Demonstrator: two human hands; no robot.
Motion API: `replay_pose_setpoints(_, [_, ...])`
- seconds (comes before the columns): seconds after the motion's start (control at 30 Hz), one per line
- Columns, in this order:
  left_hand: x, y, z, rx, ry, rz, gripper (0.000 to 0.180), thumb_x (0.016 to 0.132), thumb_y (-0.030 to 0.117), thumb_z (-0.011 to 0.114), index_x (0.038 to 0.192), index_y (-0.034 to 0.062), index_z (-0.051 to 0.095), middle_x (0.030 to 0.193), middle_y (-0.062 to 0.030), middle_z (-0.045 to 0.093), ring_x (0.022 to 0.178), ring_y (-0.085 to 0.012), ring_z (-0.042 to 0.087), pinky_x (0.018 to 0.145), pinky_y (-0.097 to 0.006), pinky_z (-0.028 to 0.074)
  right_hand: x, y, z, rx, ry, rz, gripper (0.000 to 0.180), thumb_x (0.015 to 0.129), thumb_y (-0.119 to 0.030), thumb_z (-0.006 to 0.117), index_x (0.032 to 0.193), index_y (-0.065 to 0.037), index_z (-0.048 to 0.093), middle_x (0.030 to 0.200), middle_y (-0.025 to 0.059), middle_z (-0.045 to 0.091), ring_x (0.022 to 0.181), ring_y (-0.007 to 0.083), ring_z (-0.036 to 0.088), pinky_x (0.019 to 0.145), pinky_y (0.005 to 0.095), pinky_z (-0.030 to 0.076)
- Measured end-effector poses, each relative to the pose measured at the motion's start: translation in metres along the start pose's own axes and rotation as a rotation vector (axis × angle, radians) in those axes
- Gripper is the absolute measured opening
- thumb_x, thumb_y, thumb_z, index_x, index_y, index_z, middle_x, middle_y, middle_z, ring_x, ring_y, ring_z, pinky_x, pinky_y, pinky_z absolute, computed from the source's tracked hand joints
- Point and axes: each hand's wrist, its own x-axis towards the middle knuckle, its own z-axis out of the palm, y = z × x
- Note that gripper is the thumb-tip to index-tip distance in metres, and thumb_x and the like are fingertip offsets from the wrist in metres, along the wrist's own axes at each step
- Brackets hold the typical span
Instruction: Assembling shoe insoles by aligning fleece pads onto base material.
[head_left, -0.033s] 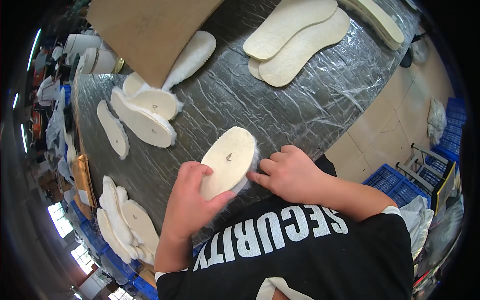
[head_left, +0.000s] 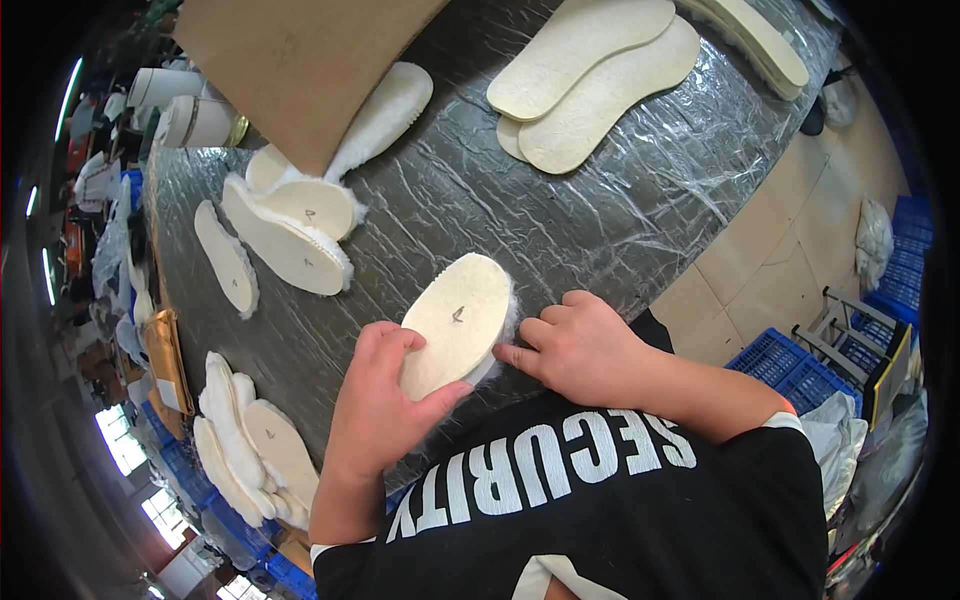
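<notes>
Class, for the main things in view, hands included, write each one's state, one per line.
Held insole: marked side up
Left hand: gripping that insole
Right hand: at its edge, fingers curled
Brown board: partly covering a fleecy insole
Top-centre insoles: overlapping
Middle-left insoles: overlapping
Lower-left insoles: heaped
Plastic sheeting: wrinkled

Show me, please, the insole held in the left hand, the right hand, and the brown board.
Held insole (head_left: 456,325): head view, middle of its pale face.
Right hand (head_left: 584,354): head view, back of the hand.
Brown board (head_left: 308,68): head view, middle of its flat face.
</notes>
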Motion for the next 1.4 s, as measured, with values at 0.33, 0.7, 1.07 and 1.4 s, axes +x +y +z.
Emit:
replay_pose_setpoints(0.33, [0.0, -0.006, 0.004, 0.13, 0.049, 0.075, 0.058, 0.059, 0.023, 0.087, 0.104, 0.0029, 0.058, 0.113, -0.016, 0.054, 0.1, -0.0349, 0.054, 0.087, -0.042, 0.046, -0.002, 0.0, 0.003, -0.018, 0.029, -0.024, 0.025, 0.083, -0.02, 0.058, 0.105, -0.015, 0.071, 0.078, 0.0001, 0.057, 0.073, 0.0168, 0.06, 0.065, 0.033, 0.042])
replay_pose_setpoints(0.7, [-0.003, 0.001, 0.011, 0.232, 0.027, 0.088, 0.071, 0.06, 0.03, 0.089, 0.115, 0.0019, 0.054, 0.116, -0.0193, 0.051, 0.106, -0.0383, 0.051, 0.088, -0.045, 0.047, -0.003, 0.001, 0.002, -0.038, 0.028, -0.049, 0.024, 0.085, -0.021, 0.058, 0.104, -0.016, 0.071, 0.077, -0.0006, 0.057, 0.073, 0.0164, 0.059, 0.064, 0.0326, 0.041])
replay_pose_setpoints(1.07, [-0.006, 0.006, 0.02, 0.256, 0.048, 0.087, 0.072, 0.06, 0.028, 0.088, 0.116, 0.0012, 0.051, 0.119, -0.0199, 0.05, 0.111, -0.0387, 0.048, 0.092, -0.046, 0.045, -0.004, -0.001, 0.004, -0.048, 0.043, -0.056, 0.02, 0.085, -0.021, 0.058, 0.1, -0.017, 0.07, 0.077, 0.0, 0.056, 0.073, 0.0167, 0.059, 0.065, 0.0331, 0.041])
replay_pose_setpoints(1.4, [-0.009, 0.004, 0.038, 0.332, 0.12, 0.066, 0.075, 0.062, 0.029, 0.088, 0.119, 0.0007, 0.049, 0.122, -0.0206, 0.047, 0.111, -0.0394, 0.048, 0.091, -0.047, 0.045, -0.002, 0.013, 0.0, 0.148, 0.157, -0.048, 0.017, 0.075, -0.023, 0.07, 0.091, -0.017, 0.07, 0.074, -0.0008, 0.052, 0.071, 0.0185, 0.056, 0.065, 0.0369, 0.041])
